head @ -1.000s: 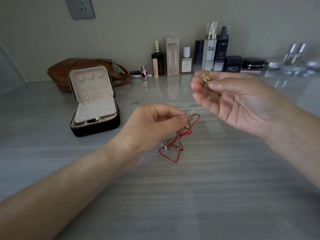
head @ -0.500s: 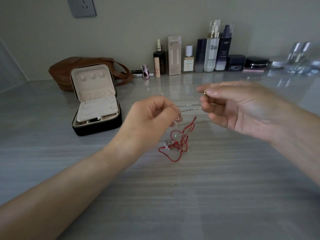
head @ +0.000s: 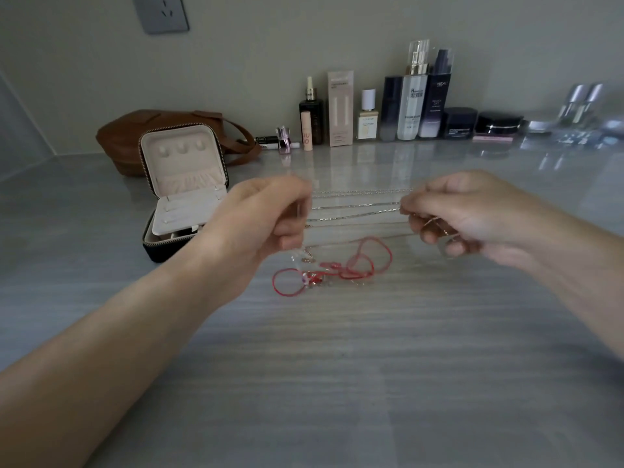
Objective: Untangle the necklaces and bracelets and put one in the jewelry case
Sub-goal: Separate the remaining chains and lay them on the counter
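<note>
Chain (head: pixel 358 240): taut, running left-right across mid-frame.
Grip: my left hand (head: pixel 270 217) and right hand (head: pixel 466 214) pinch its ends.
Jewelry case (head: pixel 184 197): frame-left, nearest my left hand.

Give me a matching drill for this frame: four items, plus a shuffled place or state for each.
Items:
1. jewelry case
2. red cord
3. brown bag
4. socket

Places or states:
A. mounted on the wall
B. tangled in loops on the table
C. lid up, open
D. behind the case

Pairs: 1-C, 2-B, 3-D, 4-A
</note>
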Motion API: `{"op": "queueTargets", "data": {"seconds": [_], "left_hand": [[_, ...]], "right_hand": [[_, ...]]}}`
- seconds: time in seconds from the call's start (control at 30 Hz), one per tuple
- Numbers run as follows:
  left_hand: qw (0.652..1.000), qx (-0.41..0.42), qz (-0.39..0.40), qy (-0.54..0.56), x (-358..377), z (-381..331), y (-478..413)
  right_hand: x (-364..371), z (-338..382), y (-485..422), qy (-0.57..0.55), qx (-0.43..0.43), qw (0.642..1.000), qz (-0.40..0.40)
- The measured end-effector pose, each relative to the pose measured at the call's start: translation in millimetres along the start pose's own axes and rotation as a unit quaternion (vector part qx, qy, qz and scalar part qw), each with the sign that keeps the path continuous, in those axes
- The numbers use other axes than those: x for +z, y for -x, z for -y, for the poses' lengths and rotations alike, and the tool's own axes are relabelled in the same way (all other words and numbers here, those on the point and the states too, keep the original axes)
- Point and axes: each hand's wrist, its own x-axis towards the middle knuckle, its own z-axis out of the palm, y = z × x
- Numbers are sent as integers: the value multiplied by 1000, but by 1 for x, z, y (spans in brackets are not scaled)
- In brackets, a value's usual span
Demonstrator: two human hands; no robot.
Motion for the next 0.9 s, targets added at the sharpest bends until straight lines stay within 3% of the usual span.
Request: {"op": "queueTargets", "data": {"seconds": [0.07,0.2,0.33,0.4,0.5,0.63,0.7,0.77,0.9], "left_hand": [[993,-8,78,-86,-6,-2,4],[937,-35,253,-237,-16,-10,14],[897,-31,344,-277,-21,-15,17],[892,-8,335,-304,-23,-15,16],[904,15,262,-338,-24,-12,11],[914,68,158,-368,-9,4,9],[901,98,137,-399,3,14,10],[882,110,117,-444,12,22,9],[866,109,113,-474,15,27,4]], "right_hand": [[0,-3,-1,74,-8,997,1],[-4,-10,0,271,-23,962,24],[-6,-6,5,318,-41,946,48],[-8,-4,7,355,-52,932,48],[-10,-2,11,404,-62,912,42],[-5,3,15,356,-227,906,-24],[1,7,19,312,-284,906,36],[10,4,21,345,-291,887,102],[19,-5,17,422,-278,854,122]]}}
